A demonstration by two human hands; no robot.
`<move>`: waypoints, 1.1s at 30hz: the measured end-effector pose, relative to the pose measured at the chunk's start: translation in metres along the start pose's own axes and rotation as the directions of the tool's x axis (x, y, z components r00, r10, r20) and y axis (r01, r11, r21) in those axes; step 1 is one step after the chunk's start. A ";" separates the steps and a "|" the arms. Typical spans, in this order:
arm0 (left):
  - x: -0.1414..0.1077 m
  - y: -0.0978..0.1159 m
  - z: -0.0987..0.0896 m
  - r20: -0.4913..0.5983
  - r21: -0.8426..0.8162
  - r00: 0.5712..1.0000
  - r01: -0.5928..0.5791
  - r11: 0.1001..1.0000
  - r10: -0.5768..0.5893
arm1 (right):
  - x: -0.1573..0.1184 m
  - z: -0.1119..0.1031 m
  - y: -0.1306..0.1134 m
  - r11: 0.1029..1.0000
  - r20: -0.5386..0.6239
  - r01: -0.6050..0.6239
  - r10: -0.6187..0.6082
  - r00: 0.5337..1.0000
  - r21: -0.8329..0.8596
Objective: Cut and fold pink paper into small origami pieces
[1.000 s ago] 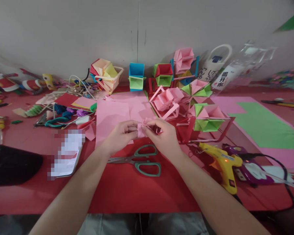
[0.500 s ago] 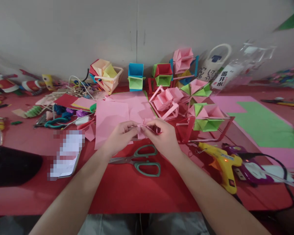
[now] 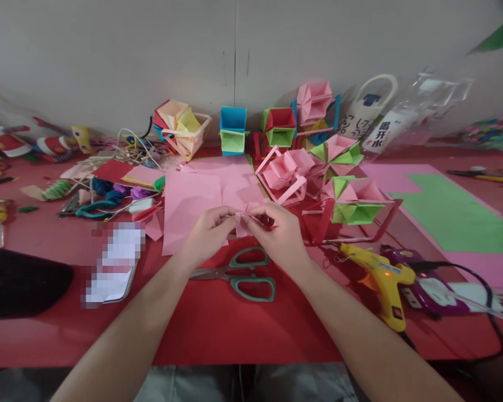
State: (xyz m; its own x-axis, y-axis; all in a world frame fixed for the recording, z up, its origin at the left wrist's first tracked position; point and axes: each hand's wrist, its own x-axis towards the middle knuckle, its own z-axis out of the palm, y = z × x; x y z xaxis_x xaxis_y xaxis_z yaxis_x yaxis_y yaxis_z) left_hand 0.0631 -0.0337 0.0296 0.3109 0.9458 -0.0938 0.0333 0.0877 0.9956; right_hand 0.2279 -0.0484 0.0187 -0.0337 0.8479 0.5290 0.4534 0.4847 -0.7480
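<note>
Both hands meet over the middle of the red table, pinching a small piece of pink paper (image 3: 241,225) between them. My left hand (image 3: 212,231) is closed on its left side, thumb and fingers together. My right hand (image 3: 279,230) grips it from the right, covering part of it. Just below the hands lie scissors (image 3: 251,287) with grey-green handles, their blades pointing left and partly behind my left wrist. Beneath and beyond the hands are larger sheets of pink paper (image 3: 193,195).
To the right lies a yellow glue gun (image 3: 385,279) with a lit orange light, beside a purple power strip (image 3: 427,290). Folded paper models (image 3: 356,198) stand behind. A phone (image 3: 115,268) and a black object (image 3: 25,282) are at left. Green paper (image 3: 465,212) lies far right.
Hardly anything differs. Both hands keep their pinch on the pink paper in the same place, and the view has shifted only very slightly.
</note>
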 end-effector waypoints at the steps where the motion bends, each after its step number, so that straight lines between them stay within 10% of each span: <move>1: 0.000 0.000 0.000 0.000 -0.001 1.000 -0.002 1.000 0.002 | 0.000 0.000 0.000 1.000 0.002 0.002 -0.002 1.000 0.001; 25: 0.006 -0.008 0.006 -0.272 -0.179 0.955 -0.168 0.969 0.116 | -0.004 0.006 0.003 0.929 0.039 0.246 -0.245 0.969 -0.276; 33: 0.002 -0.011 0.003 -0.338 0.111 0.882 -0.308 0.945 0.327 | -0.004 0.010 0.005 0.989 -0.071 -0.062 0.071 0.995 0.132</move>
State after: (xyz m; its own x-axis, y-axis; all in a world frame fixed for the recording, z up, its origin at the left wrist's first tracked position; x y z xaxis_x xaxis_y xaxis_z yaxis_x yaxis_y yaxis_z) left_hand 0.0663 -0.0337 0.0185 -0.0361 0.9689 0.2446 0.0412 -0.2431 0.9691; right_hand 0.2216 -0.0476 0.0090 0.0619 0.8630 0.5014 0.3334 0.4556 -0.8254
